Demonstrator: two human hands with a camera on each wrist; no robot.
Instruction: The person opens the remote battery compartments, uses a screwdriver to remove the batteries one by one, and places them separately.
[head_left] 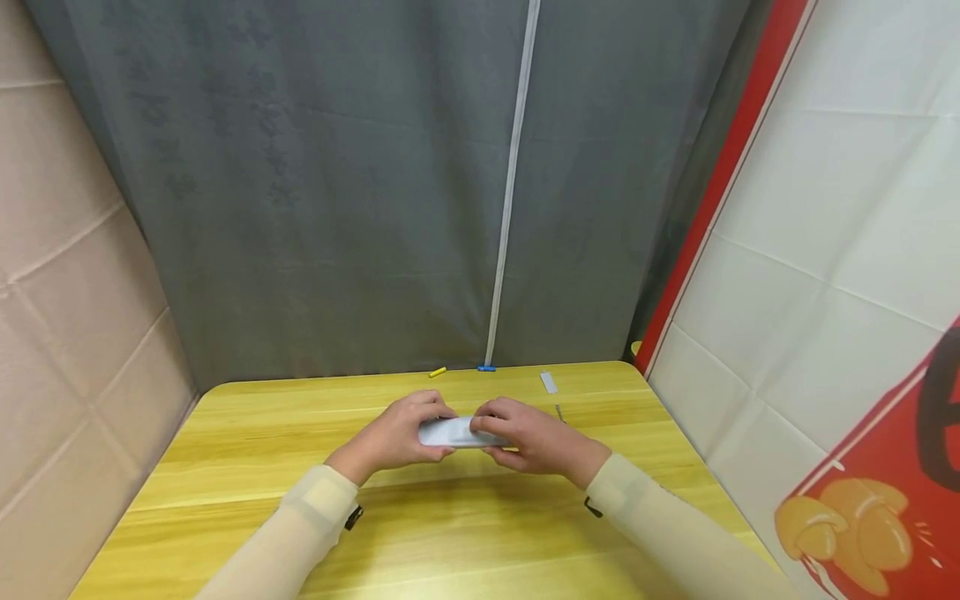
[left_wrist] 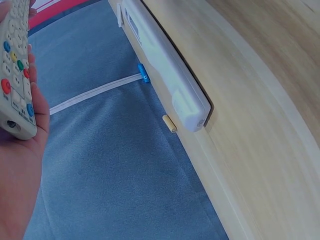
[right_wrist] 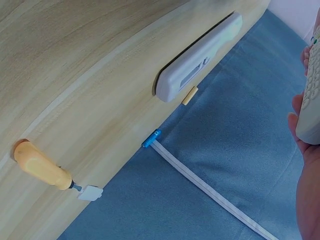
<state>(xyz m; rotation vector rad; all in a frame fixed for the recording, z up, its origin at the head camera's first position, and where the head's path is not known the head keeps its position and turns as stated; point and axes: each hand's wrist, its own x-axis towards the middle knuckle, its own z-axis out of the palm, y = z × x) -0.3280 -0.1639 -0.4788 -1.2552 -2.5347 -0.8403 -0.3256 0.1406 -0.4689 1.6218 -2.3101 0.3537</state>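
My left hand (head_left: 401, 429) grips the left end of a white remote control (head_left: 453, 432), held above the table with its coloured buttons turned toward the wrist camera in the left wrist view. My right hand (head_left: 528, 437) holds its right end, with fingers over the top and the thumb below. A second white remote (left_wrist: 172, 75) lies on the table beneath, hidden behind my hands in the head view; an opening shows in its upper side. A screwdriver with an orange handle (right_wrist: 42, 164) lies to the right, mostly hidden by my right hand in the head view.
Along the far edge of the wooden table (head_left: 247, 433) lie a small yellow cylinder (head_left: 437, 372), a small blue cylinder (head_left: 486, 368) and a flat white cover (head_left: 549, 382). A grey curtain (head_left: 337, 208) hangs behind, with light panels (head_left: 787, 208) at the sides.
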